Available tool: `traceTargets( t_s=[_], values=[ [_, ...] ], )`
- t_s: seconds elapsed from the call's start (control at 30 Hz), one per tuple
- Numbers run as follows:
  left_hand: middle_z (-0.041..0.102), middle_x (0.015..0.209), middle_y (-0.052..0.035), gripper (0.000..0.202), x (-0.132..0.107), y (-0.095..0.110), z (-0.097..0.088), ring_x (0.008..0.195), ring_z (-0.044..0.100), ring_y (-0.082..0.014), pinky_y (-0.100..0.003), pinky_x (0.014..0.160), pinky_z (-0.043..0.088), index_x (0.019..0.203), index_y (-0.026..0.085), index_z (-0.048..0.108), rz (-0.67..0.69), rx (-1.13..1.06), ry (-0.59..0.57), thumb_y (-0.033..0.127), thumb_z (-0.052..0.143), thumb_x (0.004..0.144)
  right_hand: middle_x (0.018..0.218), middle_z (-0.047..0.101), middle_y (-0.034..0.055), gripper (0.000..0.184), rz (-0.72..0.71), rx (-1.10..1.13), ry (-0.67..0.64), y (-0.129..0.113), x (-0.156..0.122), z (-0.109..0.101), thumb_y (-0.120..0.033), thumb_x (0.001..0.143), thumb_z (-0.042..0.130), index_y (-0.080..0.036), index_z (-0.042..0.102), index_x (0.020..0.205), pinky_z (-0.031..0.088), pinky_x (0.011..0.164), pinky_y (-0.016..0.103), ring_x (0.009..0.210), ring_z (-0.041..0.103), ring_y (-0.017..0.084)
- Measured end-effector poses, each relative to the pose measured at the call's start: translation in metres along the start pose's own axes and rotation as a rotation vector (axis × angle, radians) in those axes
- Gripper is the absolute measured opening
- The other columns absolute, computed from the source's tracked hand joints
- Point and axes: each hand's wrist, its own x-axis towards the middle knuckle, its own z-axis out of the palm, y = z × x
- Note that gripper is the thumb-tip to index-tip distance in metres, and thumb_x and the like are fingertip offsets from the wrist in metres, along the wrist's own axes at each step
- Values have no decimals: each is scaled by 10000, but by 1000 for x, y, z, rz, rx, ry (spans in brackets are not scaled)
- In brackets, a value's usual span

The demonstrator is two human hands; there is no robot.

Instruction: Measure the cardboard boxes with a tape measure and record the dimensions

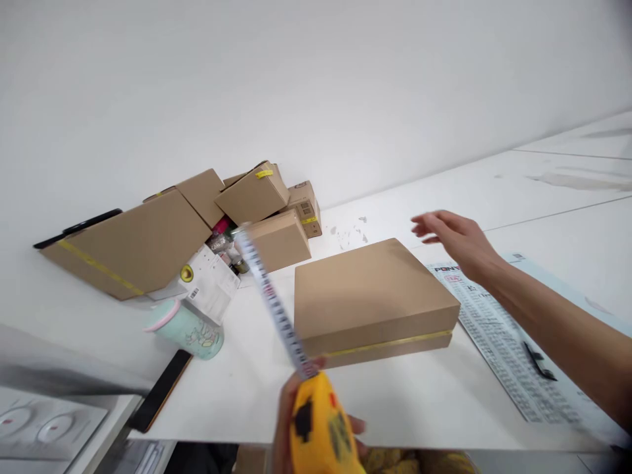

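My left hand (286,428) grips a yellow tape measure (320,428) at the bottom of the view. Its white blade (271,303) sticks out up and to the left, over the table. A flat brown cardboard box (370,299) with a yellow tape line along its front lies in the middle of the white table (419,401). My right hand (457,240) hovers above the box's far right corner, fingers stretched out and apart, holding nothing.
Several brown cardboard boxes (148,243) are piled at the back left against the wall. A mint-green cup (190,329) lies on its side beside a black phone (160,392). A printed sheet (498,336) with a black clip lies to the right.
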Motion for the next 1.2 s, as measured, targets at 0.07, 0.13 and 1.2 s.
traceTargets(
  t_s=[0.07,0.13,1.2],
  values=[
    [744,826,-60,805,0,1,-23,686,747,-314,-454,628,634,1384,321,554,110,49,149,614,838,690,1072,732,127,485,98,-96,20,17,-30,-22,-655,948,551,-233,744,1091,543,864,399,1012,669,280],
    [755,1024,-92,828,6,-4,-36,745,756,-322,-440,629,639,1329,303,578,217,75,241,596,884,618,1034,732,108,527,174,-151,-34,33,-60,-33,-702,961,470,-279,736,1128,549,869,444,961,676,293],
    [612,1031,-30,852,15,-28,75,720,697,-177,-294,678,574,1243,249,632,-102,-22,-254,638,915,539,1108,720,105,367,-591,-607,-196,-31,1,14,-274,978,391,-276,685,1197,476,888,486,1017,616,317]
  ],
)
